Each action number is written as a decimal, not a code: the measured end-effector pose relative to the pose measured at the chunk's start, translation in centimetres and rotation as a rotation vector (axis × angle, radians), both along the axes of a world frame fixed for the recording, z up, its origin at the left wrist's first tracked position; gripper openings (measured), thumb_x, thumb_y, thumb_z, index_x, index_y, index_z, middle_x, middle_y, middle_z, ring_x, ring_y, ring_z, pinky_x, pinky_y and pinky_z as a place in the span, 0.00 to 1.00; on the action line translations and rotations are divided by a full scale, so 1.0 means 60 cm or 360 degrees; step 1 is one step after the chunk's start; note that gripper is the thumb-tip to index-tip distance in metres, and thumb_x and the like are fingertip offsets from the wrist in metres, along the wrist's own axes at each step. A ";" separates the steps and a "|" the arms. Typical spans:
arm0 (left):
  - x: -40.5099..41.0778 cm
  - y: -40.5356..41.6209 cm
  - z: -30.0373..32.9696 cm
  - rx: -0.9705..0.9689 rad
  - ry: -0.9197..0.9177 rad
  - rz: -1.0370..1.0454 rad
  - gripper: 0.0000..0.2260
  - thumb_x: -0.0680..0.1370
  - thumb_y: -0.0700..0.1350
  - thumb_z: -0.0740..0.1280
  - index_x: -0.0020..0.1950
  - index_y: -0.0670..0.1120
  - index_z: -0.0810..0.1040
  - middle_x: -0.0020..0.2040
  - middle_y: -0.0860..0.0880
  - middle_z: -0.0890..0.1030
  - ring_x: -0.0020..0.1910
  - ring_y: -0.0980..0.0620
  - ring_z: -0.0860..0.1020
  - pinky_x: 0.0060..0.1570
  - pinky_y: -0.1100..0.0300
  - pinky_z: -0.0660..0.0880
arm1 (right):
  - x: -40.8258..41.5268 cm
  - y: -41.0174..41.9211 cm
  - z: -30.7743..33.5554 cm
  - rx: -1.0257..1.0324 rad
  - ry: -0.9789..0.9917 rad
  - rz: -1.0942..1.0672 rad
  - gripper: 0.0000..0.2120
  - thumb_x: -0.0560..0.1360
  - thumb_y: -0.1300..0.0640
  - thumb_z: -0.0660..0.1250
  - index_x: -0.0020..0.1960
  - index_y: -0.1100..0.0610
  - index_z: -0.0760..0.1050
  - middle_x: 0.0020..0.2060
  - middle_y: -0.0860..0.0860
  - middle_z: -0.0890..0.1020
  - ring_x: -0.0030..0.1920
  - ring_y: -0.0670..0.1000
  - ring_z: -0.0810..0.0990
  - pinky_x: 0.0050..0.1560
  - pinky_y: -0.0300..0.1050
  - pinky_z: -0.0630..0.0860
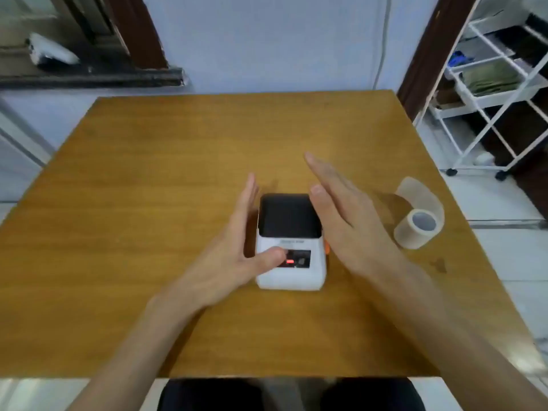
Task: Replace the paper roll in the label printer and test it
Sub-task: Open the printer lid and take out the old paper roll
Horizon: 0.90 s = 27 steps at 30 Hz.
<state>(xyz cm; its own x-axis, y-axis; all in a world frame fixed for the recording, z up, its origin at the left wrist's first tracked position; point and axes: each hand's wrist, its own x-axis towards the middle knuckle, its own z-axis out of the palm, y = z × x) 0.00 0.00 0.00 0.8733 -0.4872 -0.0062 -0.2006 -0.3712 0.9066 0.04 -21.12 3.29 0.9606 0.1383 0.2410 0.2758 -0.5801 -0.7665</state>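
Observation:
A small white label printer (292, 274) with a dark lid stands in the middle of the wooden table (148, 179). Its lid is down, a red light glows on its front panel, and an orange tab shows on its right side. My left hand (234, 256) lies flat along the printer's left side, fingers straight, with the thumb resting on the front panel beside the red light. My right hand (353, 221) hovers flat over the printer's right edge, fingers spread and holding nothing. A paper roll (416, 228) with a curled loose strip sits on the table to the right.
The table's right edge runs close to the roll. A white wire shelf cart (501, 93) on wheels stands on the floor at the right. A blue wall rises behind the table, and a dark ledge (89, 80) sits at the upper left.

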 end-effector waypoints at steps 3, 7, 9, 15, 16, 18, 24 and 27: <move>-0.015 -0.004 -0.001 0.0081 -0.0012 0.0008 0.48 0.65 0.69 0.71 0.72 0.74 0.39 0.61 0.88 0.58 0.66 0.80 0.61 0.64 0.74 0.61 | -0.038 0.009 -0.013 0.0173 0.0042 0.0000 0.24 0.81 0.45 0.51 0.76 0.47 0.58 0.74 0.43 0.64 0.72 0.37 0.60 0.70 0.29 0.56; -0.041 -0.005 0.002 0.0151 -0.0023 0.0106 0.48 0.64 0.70 0.73 0.70 0.78 0.40 0.59 0.87 0.59 0.66 0.78 0.62 0.70 0.61 0.63 | -0.095 0.016 -0.026 0.0406 0.0238 -0.0059 0.24 0.82 0.46 0.51 0.77 0.45 0.56 0.72 0.37 0.62 0.71 0.35 0.58 0.68 0.27 0.54; -0.057 -0.004 0.004 0.0229 -0.0107 0.0118 0.49 0.64 0.70 0.73 0.73 0.77 0.42 0.61 0.83 0.63 0.69 0.69 0.67 0.70 0.57 0.65 | -0.113 0.016 -0.027 0.0475 0.0268 -0.0059 0.23 0.82 0.48 0.52 0.77 0.45 0.56 0.69 0.33 0.61 0.67 0.29 0.60 0.58 0.17 0.55; -0.073 -0.010 0.010 0.0407 -0.0253 0.0113 0.53 0.64 0.70 0.73 0.80 0.66 0.44 0.77 0.62 0.63 0.73 0.59 0.66 0.71 0.55 0.66 | -0.122 0.003 -0.034 0.0759 0.0365 -0.0047 0.20 0.81 0.57 0.60 0.73 0.49 0.67 0.68 0.40 0.73 0.63 0.31 0.72 0.67 0.33 0.67; -0.075 -0.008 0.010 0.0390 -0.0270 0.0103 0.54 0.64 0.68 0.75 0.80 0.64 0.44 0.77 0.63 0.61 0.74 0.60 0.64 0.71 0.56 0.64 | -0.121 -0.002 -0.032 0.0798 0.0404 -0.0016 0.20 0.80 0.59 0.61 0.72 0.50 0.68 0.67 0.41 0.75 0.65 0.36 0.73 0.69 0.41 0.68; -0.074 -0.005 0.009 0.0349 -0.0257 0.0119 0.55 0.64 0.66 0.76 0.80 0.64 0.44 0.75 0.64 0.60 0.73 0.63 0.62 0.71 0.58 0.62 | -0.123 -0.010 -0.027 0.0808 0.0430 0.0016 0.21 0.78 0.63 0.63 0.70 0.51 0.71 0.64 0.42 0.78 0.65 0.41 0.76 0.67 0.44 0.71; -0.074 -0.002 0.011 0.0412 -0.0213 0.0129 0.56 0.62 0.68 0.75 0.78 0.68 0.40 0.68 0.59 0.60 0.67 0.57 0.68 0.61 0.58 0.67 | -0.126 -0.018 -0.028 0.0630 0.0365 -0.0030 0.23 0.76 0.67 0.66 0.64 0.46 0.74 0.59 0.50 0.82 0.58 0.44 0.80 0.62 0.44 0.75; -0.079 0.009 0.005 0.0440 -0.0193 0.0047 0.56 0.61 0.69 0.75 0.77 0.70 0.39 0.69 0.62 0.57 0.68 0.58 0.66 0.63 0.60 0.66 | -0.125 -0.023 -0.032 0.0565 0.0405 0.0050 0.24 0.76 0.64 0.67 0.68 0.46 0.72 0.64 0.50 0.78 0.62 0.44 0.78 0.64 0.46 0.74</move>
<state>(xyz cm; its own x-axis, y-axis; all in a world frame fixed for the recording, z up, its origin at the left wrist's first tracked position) -4.75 0.56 0.32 0.8894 -0.4561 -0.0299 -0.2867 -0.6077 0.7406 -7.48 -22.51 1.39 0.9922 0.1199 0.0348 0.0655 -0.2624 -0.9627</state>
